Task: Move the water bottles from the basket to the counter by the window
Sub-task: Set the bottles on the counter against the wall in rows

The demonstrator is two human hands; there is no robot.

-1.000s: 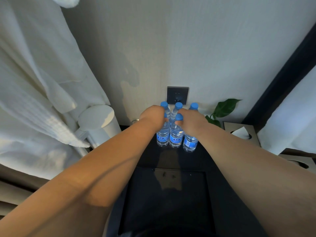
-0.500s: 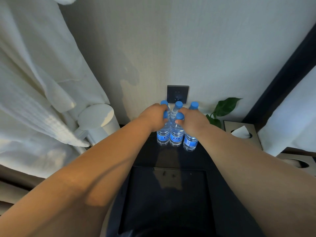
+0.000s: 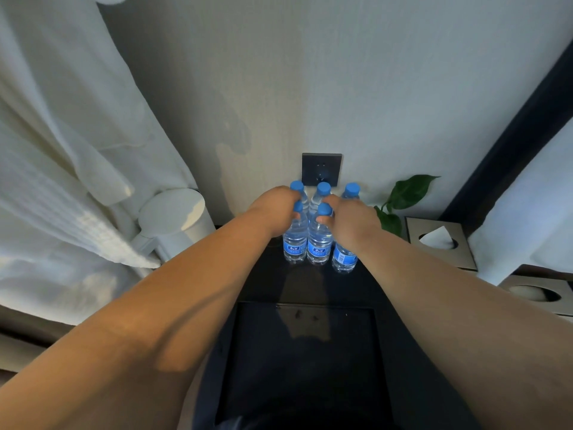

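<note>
The dark worktop [image 3: 310, 283] runs beneath both my arms. My left hand [image 3: 276, 209] clamps the left bottle [image 3: 296, 240] at its neck, my right hand [image 3: 350, 218] the middle bottle [image 3: 318, 243] — both upright, other bottles [image 3: 344, 259] close beside my fingers.
</note>
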